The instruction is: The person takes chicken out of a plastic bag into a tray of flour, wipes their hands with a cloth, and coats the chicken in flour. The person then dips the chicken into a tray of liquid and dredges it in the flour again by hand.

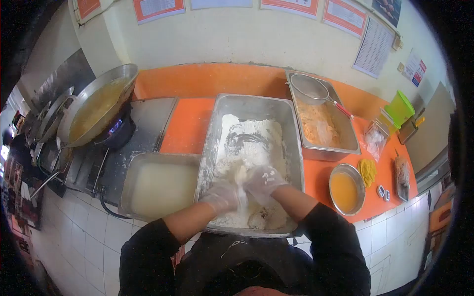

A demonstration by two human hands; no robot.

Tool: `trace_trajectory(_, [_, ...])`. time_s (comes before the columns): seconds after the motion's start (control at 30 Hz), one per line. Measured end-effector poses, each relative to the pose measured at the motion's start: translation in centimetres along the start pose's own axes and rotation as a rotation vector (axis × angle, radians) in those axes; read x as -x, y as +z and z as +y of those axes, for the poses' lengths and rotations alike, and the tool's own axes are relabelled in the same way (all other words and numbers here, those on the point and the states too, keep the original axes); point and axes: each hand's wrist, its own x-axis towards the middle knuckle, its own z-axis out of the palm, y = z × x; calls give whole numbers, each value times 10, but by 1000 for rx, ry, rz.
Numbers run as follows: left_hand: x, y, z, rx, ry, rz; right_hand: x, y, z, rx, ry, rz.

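Observation:
Both my hands wear clear plastic gloves and meet inside a deep metal tray [292, 148] of white flour [252, 148]. Between them is a pale flour-coated piece of food [240, 175], partly hidden and smeared by motion. My left hand [223, 198] is closed against its left side, low in the tray. From the right, my right hand [265, 183] closes on the same piece, with flour clumps stuck on the back of its glove. Another floured lump [259, 219] lies near the tray's front edge, below my right hand.
Left of the tray, a pan of cloudy liquid [160, 190] stands before a wok of oil [98, 108] over a lit burner [118, 129]. On the right are a tray of orange-coated pieces [316, 123], a sieve [310, 88], a bowl of orange liquid [345, 191] and a yellow cloth [367, 172].

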Motion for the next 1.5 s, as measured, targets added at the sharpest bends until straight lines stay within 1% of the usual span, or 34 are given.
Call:
trace_trajectory(0.07, [23, 1, -4, -238, 206, -121, 11, 6, -5, 59, -41, -65])
trace_trajectory(0.13, [17, 3, 1, -238, 157, -149, 16, 45, -15, 42, -16, -66])
trace_trajectory(0.2, [9, 9, 8, -238, 111, -186, 11, 90, -25, -11, 66, -24])
trace_trajectory(0.27, [2, 11, 13, -255, 60, -217, 4, 113, -28, -83, 157, 24])
trace_trajectory(0.37, [-7, 7, 0, -21, 35, -37, -15, 118, -9, -165, 265, 93])
trace_trajectory(0.47, [-10, 8, 4, 178, -233, 88, -26, 109, 17, -233, 331, 127])
trace_trajectory(0.5, [-9, 6, 8, 176, -198, 100, -30, 103, 24, -255, 332, 129])
trace_trajectory(0.57, [1, -10, 18, 169, -129, 124, -24, 78, 37, -275, 274, 115])
trace_trajectory(0.67, [16, -24, 15, -112, 107, -78, -12, 37, 51, -299, 137, 29])
trace_trajectory(0.73, [1, 2, -2, 294, -248, 229, -11, 13, 61, -301, 60, -27])
trace_trajectory(0.8, [-3, 10, -9, 545, -412, 364, -17, -7, 70, -299, 6, -58])
trace_trajectory(0.83, [-3, 8, -10, 594, -399, 342, -24, -13, 76, -299, -21, -58])
trace_trajectory(0.9, [-2, 2, -11, 476, -395, 288, -40, -16, 84, -294, -76, -44])
trace_trajectory(0.97, [1, -6, -8, 147, -411, 209, -57, -3, 85, -286, -159, -8])
trace_trajectory(1.0, [2, -12, -7, 247, -462, 251, -67, 8, 82, -281, -210, 13])
trace_trajectory(1.03, [3, -17, -6, 348, -513, 289, -80, 24, 81, -267, -282, 9])
trace_trajectory(1.07, [2, -17, -7, 373, -513, 306, -95, 42, 80, -245, -366, 12])
trace_trajectory(1.1, [0, -17, -9, 398, -513, 322, -121, 74, 88, -211, -530, -3])
trace_trajectory(1.13, [-5, -10, -15, 344, -463, 312, -147, 106, 97, -183, -695, -16])
trace_trajectory(1.17, [-13, 1, -22, 288, -412, 299, -141, 94, 80, -148, -596, -187])
trace_trajectory(1.23, [-73, 64, -56, 313, -221, 395, -125, 86, 60, -164, -513, -259])
trace_trajectory(1.27, [-92, 83, -67, 321, -124, 446, -115, 86, 52, -172, -482, -270])
trace_trajectory(1.3, [-82, 74, -62, 345, -100, 350, -104, 88, 45, -175, -452, -265])
trace_trajectory(1.33, [-55, 50, -48, 372, -74, 252, -93, 90, 36, -177, -431, -266])
trace_trajectory(1.4, [-2, 4, -17, 459, -93, 125, -73, 94, 26, -173, -395, -252])
trace_trajectory(1.47, [33, -30, 12, 581, -188, 68, -57, 91, 20, -140, -375, -237])
trace_trajectory(1.5, [39, -37, 17, 612, -211, 46, -50, 86, 17, -119, -365, -229])
